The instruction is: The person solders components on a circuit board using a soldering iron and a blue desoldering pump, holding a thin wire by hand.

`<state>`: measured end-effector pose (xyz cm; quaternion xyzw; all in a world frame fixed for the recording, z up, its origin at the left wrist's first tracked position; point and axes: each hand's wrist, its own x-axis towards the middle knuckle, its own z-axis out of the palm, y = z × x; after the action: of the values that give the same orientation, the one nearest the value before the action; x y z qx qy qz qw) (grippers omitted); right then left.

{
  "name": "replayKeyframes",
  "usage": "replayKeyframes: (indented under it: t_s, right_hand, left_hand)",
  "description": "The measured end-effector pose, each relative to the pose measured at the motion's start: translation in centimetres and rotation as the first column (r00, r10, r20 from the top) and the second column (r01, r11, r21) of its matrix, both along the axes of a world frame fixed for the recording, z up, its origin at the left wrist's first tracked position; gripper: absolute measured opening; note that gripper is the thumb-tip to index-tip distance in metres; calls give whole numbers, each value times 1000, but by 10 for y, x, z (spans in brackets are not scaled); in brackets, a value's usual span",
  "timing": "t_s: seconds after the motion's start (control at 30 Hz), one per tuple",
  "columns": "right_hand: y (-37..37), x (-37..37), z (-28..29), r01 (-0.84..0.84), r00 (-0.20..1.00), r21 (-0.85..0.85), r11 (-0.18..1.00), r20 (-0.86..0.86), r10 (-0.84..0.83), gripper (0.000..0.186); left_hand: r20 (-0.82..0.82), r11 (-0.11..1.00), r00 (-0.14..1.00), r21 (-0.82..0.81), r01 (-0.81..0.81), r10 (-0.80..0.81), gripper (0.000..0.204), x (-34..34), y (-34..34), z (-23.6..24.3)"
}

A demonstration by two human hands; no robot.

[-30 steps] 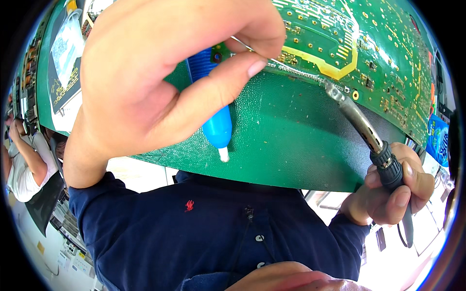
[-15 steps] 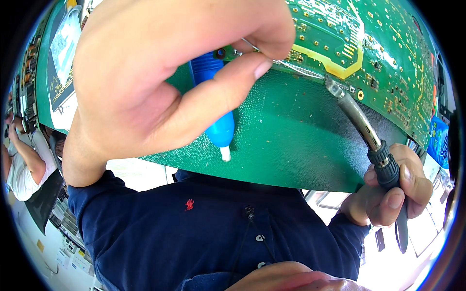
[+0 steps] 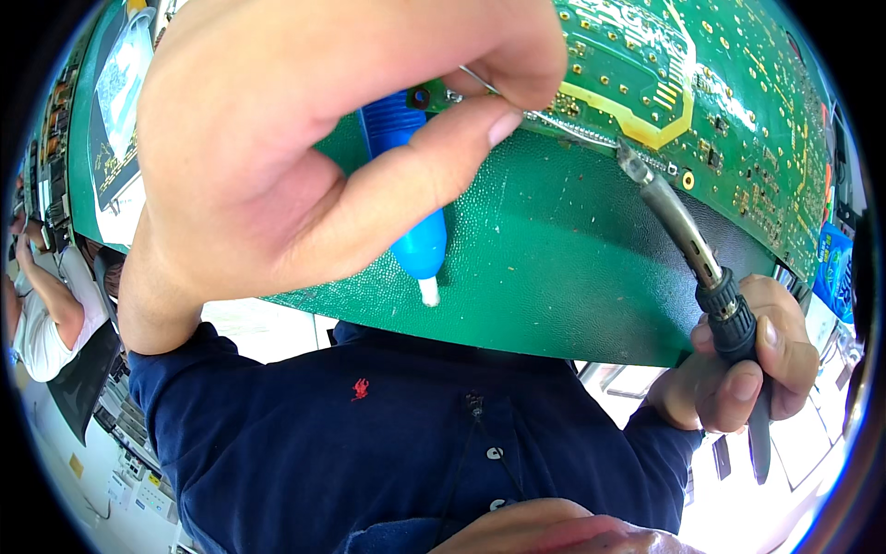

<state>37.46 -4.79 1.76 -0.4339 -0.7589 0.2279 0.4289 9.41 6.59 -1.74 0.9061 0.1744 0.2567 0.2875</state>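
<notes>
A green circuit board (image 3: 738, 102) lies at the upper right, with a row of solder joints along its near edge. My left hand (image 3: 305, 148) pinches a thin solder wire (image 3: 572, 131) between thumb and forefinger; the wire runs right along that edge. In my right hand (image 3: 757, 369) is a soldering iron (image 3: 678, 226), gripped by its black handle. Its tip meets the joints near the board's edge, beside the wire's end. Under my left hand lies a blue tube-shaped tool (image 3: 420, 245) with a white tip, its far part hidden by the fingers.
A green mat (image 3: 544, 268) covers the table in front of me. At the left lie a clear plastic bag (image 3: 125, 83) and a dark board. A blue packet (image 3: 833, 268) stands at the far right. Another person (image 3: 60, 305) sits at the far left.
Very little differs. The soldering iron's handle and my right hand have shifted slightly left, while its tip stays at nearly the same place. My left hand keeps its pinch on the solder wire.
</notes>
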Motion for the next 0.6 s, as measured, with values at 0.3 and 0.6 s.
replayKeyframes:
  t_s: [0.3, 0.6]
  right_hand:
    - [0, 1, -1, 6, 1000, 21, 1000, -8, -6, 26]
    - [0, 4, 3, -62, 998, -27, 998, 23, 62, 27]
  left_hand:
    - [1, 1000, 1000, -1, -8, 8, 17, 0, -1, -2]
    - [2, 1000, 1000, -2, -17, 17, 17, 0, -3, -2]
